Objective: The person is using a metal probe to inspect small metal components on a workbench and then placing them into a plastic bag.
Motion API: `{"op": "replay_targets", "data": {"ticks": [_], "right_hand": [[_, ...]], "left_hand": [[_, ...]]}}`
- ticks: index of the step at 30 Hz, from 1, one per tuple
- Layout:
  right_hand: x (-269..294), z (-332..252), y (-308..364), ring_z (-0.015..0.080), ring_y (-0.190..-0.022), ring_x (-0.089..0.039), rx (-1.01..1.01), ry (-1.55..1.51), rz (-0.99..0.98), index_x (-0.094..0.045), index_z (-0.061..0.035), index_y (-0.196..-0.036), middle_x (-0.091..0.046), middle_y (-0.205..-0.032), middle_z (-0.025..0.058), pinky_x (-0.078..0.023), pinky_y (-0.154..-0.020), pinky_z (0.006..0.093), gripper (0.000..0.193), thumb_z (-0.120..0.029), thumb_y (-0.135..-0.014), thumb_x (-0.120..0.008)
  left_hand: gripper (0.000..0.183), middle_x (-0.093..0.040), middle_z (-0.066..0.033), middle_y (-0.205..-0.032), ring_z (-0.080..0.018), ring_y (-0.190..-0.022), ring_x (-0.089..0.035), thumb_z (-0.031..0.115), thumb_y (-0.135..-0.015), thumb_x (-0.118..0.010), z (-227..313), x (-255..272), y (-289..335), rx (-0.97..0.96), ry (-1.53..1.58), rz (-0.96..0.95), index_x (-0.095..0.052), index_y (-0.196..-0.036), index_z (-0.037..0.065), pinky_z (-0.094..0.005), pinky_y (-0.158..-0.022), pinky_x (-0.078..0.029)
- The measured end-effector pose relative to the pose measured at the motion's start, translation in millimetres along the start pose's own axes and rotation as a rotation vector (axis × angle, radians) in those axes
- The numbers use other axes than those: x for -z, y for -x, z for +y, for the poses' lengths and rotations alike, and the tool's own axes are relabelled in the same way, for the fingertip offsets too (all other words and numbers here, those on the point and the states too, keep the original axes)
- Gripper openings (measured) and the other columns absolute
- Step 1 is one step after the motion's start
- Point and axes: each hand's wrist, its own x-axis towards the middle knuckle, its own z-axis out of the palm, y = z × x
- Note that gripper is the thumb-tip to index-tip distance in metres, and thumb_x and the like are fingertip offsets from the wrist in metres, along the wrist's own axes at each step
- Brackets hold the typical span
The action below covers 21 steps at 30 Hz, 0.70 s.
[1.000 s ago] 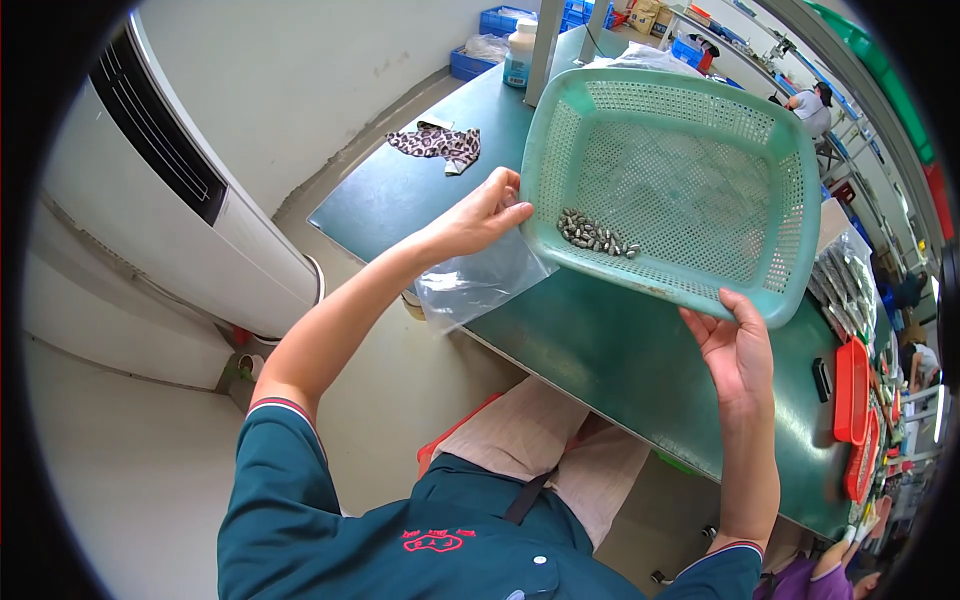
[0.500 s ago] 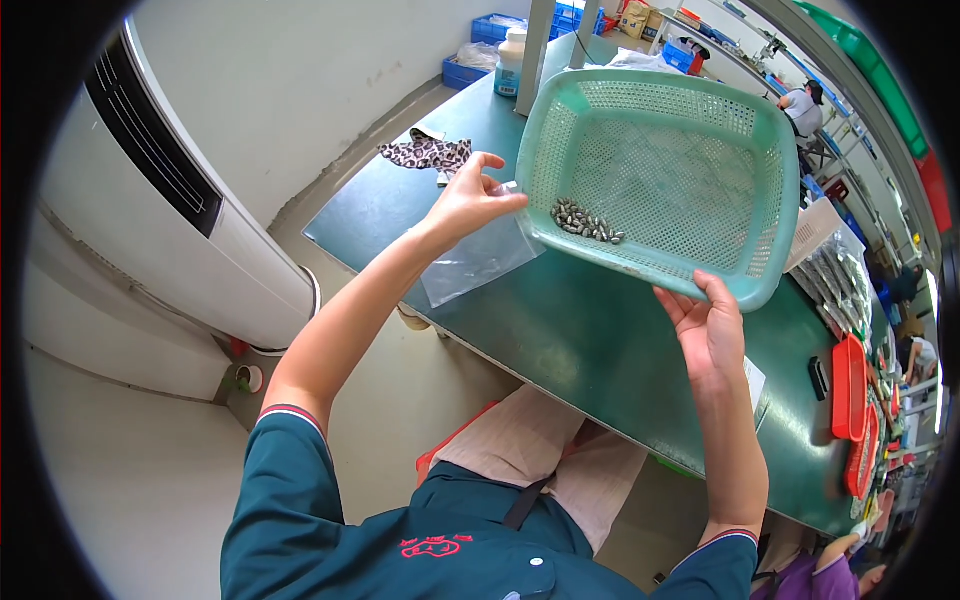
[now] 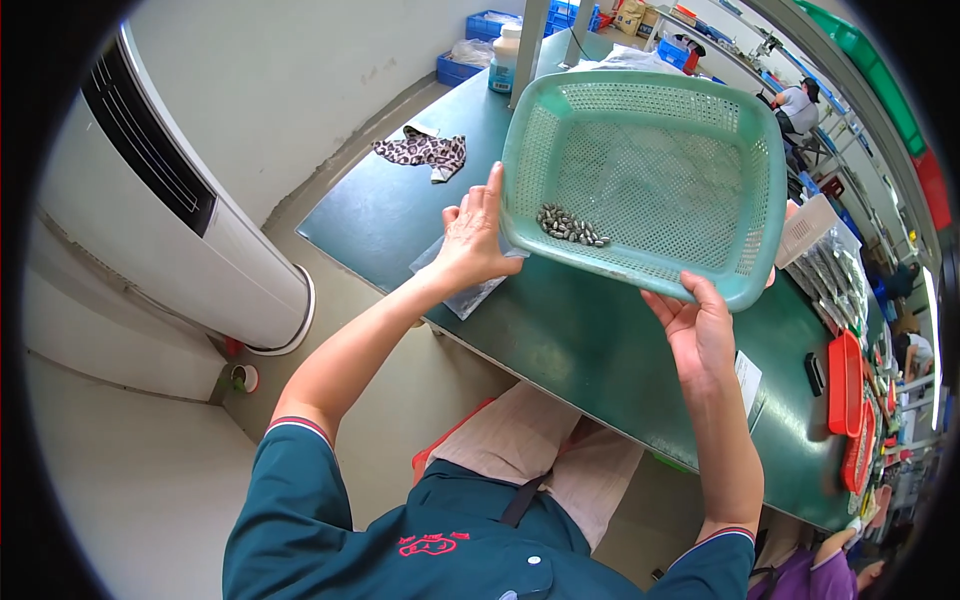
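Observation:
A pale green plastic mesh basket (image 3: 660,270) is held tilted over the bench, its corner dipping toward my left hand. Small shiny metal pieces (image 3: 572,226), several of them, lie heaped in that lower left corner. My right hand (image 3: 700,325) grips the near rim, thumb on top. At the left end, my left hand (image 3: 472,240) is against the basket corner, index finger stretched up along its side and the other fingers curled. A clear plastic bag (image 3: 478,298) hangs from this hand, its mouth at the corner; the basket and fingers partly hide it.
The green bench (image 3: 560,340) also bears a leopard-print cloth (image 3: 425,150), a bottle (image 3: 503,62) by a metal post, clear bags of parts (image 3: 825,265) and red trays (image 3: 845,385). A tall white air conditioner (image 3: 230,250) stands left. Other people sit at right.
My left hand has turned and moved lower beside the basket corner, index finger now extended, drawing the bag under it. The basket has shifted slightly left in view; the metal pieces stay in its corner.

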Motion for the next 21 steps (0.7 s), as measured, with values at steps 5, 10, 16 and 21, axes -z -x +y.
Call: {"op": "replay_targets", "data": {"ticks": [5, 10, 16, 21], "right_hand": [[0, 0, -2, 0.0267, -0.087, -0.061, 0.001, 0.027, -0.023, -0.045, 0.0059, -0.1, -0.055, -0.098, 0.015, -0.056, -0.074, 0.039, 0.022, -0.004, -0.083, -0.053], [-1, -1, 0, 0.0262, -0.085, -0.061, 0.005, 0.071, -0.047, -0.045, 0.0057, -0.101, -0.056, -0.097, 0.0145, -0.056, -0.074, 0.0383, 0.022, -0.004, -0.083, -0.053], [-3, 0, 6, 0.0247, -0.084, -0.062, 0.109, 0.084, -0.074, -0.047, 0.0053, -0.1, -0.056, -0.096, 0.0133, -0.056, -0.073, 0.0373, 0.021, -0.005, -0.083, -0.053], [-2, -2, 10, 0.0269, -0.086, -0.063, 0.237, 0.127, -0.132, -0.047, 0.0057, -0.099, -0.057, -0.097, 0.0138, -0.057, -0.073, 0.0382, 0.019, -0.003, -0.083, -0.053]], "left_hand": [[0.109, -0.047, -0.0159, -0.106, -0.0267, -0.105, -0.046, 0.033, -0.052, -0.076, -2, -3, 4, 0.192, -0.11, 0.062, -0.017, -0.136, -0.004, -0.0417, -0.088, -0.027], [0.08, -0.05, -0.015, -0.106, -0.0256, -0.102, -0.05, 0.034, -0.056, -0.075, 5, 2, 10, 0.06, -0.015, 0.124, -0.036, -0.117, -0.001, -0.041, -0.088, -0.028], [0.081, -0.055, -0.0133, -0.099, -0.0232, -0.094, -0.054, 0.034, -0.056, -0.075, 3, 1, 11, -0.008, -0.018, 0.256, -0.038, -0.12, 0.001, -0.0358, -0.086, -0.033], [0.08, -0.056, -0.018, -0.1, -0.0287, -0.094, -0.056, 0.039, -0.055, -0.076, 2, -7, 6, 0.135, 0.188, -0.049, -0.037, -0.113, -0.001, -0.0368, -0.083, -0.04]]}}
